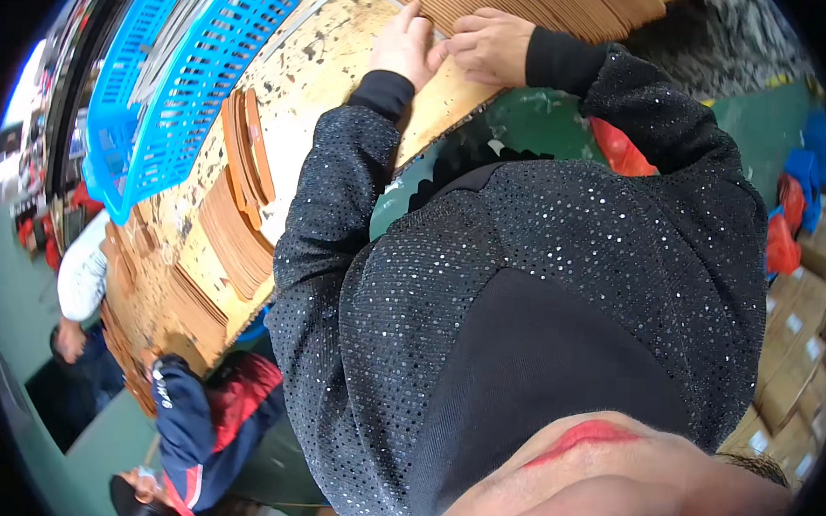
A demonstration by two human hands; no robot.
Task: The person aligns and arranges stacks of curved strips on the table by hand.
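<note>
Beyond left hand (411, 45) and nearer right hand (489, 45), thin brown strips (538, 5) are ranked crosswise. Whether anything is pinched cannot be told.

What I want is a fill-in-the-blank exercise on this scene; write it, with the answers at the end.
1. The perforated basket is coloured ____.
2. Between the left hand and the right hand, the one nearer the basket is the ____ one.
3. The long row of thin strips by the hands is coloured ____.
4. The glittery sleeves on the person's arms are coloured ____.

Missing words: blue; left; brown; black.
</note>
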